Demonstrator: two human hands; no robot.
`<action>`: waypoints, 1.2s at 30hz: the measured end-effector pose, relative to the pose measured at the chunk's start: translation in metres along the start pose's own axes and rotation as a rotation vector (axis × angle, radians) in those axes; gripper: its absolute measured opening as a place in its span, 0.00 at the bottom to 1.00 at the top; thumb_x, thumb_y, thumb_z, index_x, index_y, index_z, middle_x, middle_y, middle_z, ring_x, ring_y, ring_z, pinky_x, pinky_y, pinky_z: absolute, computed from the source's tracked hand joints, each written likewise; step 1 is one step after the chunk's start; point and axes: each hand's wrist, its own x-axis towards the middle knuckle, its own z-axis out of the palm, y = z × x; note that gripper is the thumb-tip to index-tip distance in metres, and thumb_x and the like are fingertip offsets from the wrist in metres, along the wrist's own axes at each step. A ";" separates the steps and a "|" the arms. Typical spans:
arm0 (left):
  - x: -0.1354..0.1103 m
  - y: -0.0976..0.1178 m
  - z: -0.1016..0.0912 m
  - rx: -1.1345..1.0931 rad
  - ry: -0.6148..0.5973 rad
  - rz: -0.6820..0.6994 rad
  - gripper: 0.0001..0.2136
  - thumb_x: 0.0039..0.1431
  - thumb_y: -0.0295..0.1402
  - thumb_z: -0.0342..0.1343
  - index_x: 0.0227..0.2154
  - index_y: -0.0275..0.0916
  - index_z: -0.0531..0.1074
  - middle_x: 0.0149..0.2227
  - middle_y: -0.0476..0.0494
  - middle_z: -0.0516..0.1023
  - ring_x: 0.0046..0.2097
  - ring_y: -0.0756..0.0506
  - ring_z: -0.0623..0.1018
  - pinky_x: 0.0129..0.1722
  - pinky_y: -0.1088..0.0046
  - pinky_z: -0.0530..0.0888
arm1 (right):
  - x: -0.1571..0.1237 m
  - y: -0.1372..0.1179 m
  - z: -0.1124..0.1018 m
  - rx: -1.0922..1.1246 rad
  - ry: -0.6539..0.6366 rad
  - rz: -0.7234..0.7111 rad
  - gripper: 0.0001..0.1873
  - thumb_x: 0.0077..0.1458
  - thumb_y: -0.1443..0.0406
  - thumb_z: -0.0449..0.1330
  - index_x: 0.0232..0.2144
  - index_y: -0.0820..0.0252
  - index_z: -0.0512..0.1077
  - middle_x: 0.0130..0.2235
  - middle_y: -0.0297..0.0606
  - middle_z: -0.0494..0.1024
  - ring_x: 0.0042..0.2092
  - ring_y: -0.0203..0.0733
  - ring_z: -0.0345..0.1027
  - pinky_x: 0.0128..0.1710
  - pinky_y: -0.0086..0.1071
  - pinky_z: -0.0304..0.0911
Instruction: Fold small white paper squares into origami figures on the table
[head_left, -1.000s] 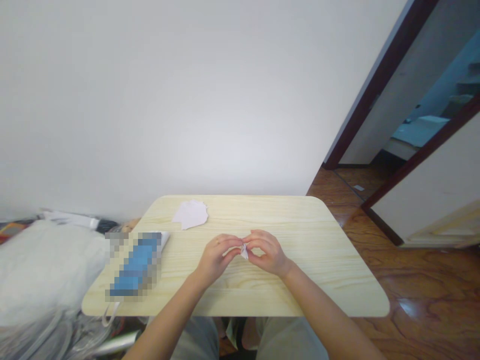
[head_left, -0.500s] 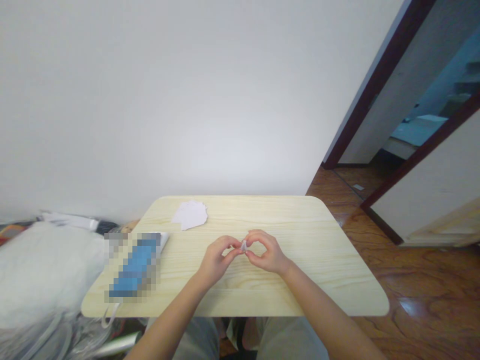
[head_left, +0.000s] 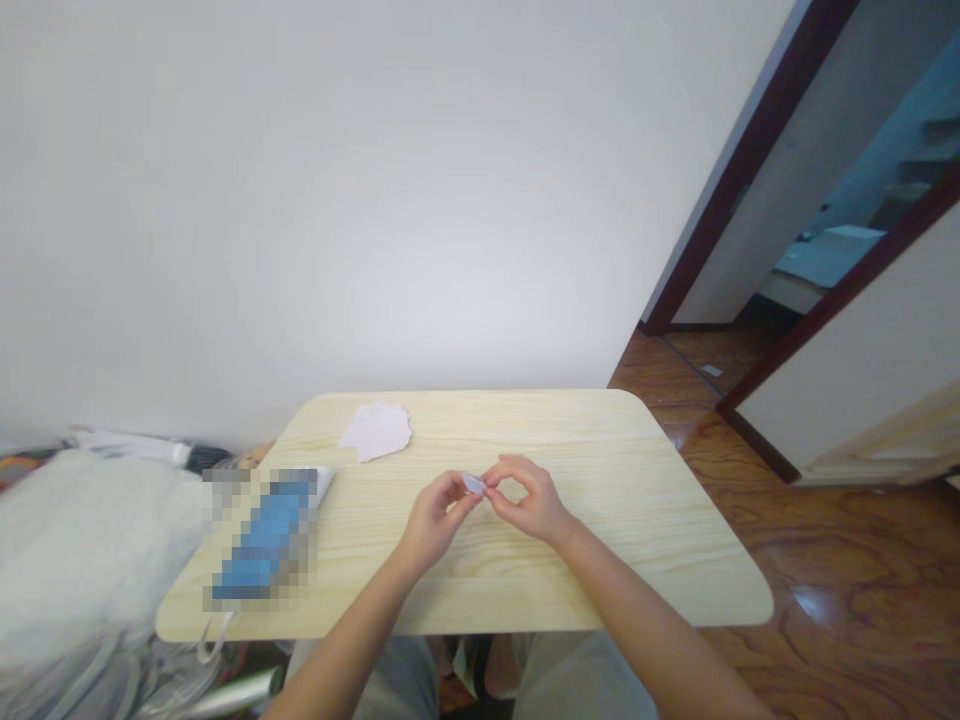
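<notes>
Left-hand fingers: thumb and fingertips of the left hand point(head_left: 433, 520) are closed on the left end of a small, white, flat-faced piece of folded paper point(head_left: 473, 484).
Right-hand fingers: thumb and fingertip of the right hand point(head_left: 531, 500) meet in a pinch at the paper's right end, the curled fingers leaving a ring-shaped gap behind the tips.
Folded paper, position: between the two hands, over the near middle of the bench; whether either hand rests on the surface cannot be told.
Folded paper, handling: judged very light, thin and easily creased; folded layers probably make it stiffer than a single sheet, yet it could tear or spring open. Slip risk appears low.
Folded paper, hold point: opposite ends, with light fingertip pressure on the layers; a hard squeeze would likely crush the faces.
Bench: pale wood-grain top with rounded corners point(head_left: 600, 460), beneath both hands.
Loose sheet: flat white paper with ragged edges point(head_left: 377, 432), lying at the far left, well apart from the hands; judged equally light, best lifted by an edge.
Blurred item: blue, pixelated oblong object point(head_left: 262, 550) at the bench's left side; nature not determinable.
</notes>
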 end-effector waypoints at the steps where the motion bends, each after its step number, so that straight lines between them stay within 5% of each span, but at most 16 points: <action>1: 0.000 0.000 0.001 -0.002 -0.001 0.004 0.07 0.52 0.34 0.55 0.31 0.36 0.69 0.29 0.45 0.74 0.32 0.50 0.74 0.34 0.72 0.71 | 0.000 0.000 0.000 -0.017 0.006 -0.008 0.04 0.47 0.70 0.57 0.29 0.57 0.68 0.29 0.33 0.76 0.33 0.36 0.69 0.46 0.38 0.60; 10: 0.001 0.002 0.002 -0.058 0.004 -0.042 0.06 0.52 0.33 0.54 0.29 0.35 0.69 0.27 0.47 0.74 0.29 0.50 0.74 0.31 0.74 0.72 | -0.001 0.003 0.001 -0.049 -0.008 0.008 0.05 0.46 0.71 0.56 0.28 0.57 0.69 0.27 0.32 0.75 0.31 0.35 0.69 0.46 0.38 0.60; 18: 0.003 0.005 0.013 0.129 0.112 0.015 0.03 0.52 0.28 0.50 0.29 0.37 0.67 0.28 0.48 0.72 0.31 0.51 0.73 0.32 0.75 0.71 | 0.003 0.003 0.001 -0.084 0.003 0.047 0.03 0.48 0.69 0.57 0.27 0.57 0.70 0.28 0.32 0.76 0.32 0.36 0.69 0.46 0.36 0.59; 23: 0.000 -0.002 0.015 0.151 0.172 0.053 0.05 0.52 0.30 0.51 0.32 0.38 0.68 0.30 0.46 0.73 0.33 0.49 0.73 0.35 0.72 0.70 | 0.004 0.001 -0.002 -0.223 -0.008 -0.043 0.03 0.49 0.68 0.57 0.29 0.56 0.70 0.29 0.31 0.77 0.33 0.35 0.70 0.48 0.38 0.57; 29: -0.003 -0.003 0.021 -0.030 0.248 -0.028 0.06 0.50 0.32 0.54 0.31 0.37 0.69 0.30 0.45 0.74 0.33 0.48 0.74 0.36 0.72 0.71 | 0.001 0.000 -0.001 -0.369 0.079 -0.199 0.05 0.49 0.70 0.57 0.29 0.55 0.69 0.30 0.30 0.77 0.34 0.33 0.70 0.49 0.36 0.56; 36: -0.002 0.002 0.028 -0.244 0.284 -0.111 0.08 0.50 0.34 0.55 0.31 0.35 0.70 0.31 0.44 0.76 0.33 0.48 0.75 0.35 0.72 0.72 | 0.001 -0.004 0.001 -0.319 0.073 -0.109 0.04 0.49 0.69 0.56 0.29 0.55 0.69 0.30 0.31 0.77 0.33 0.34 0.70 0.48 0.37 0.59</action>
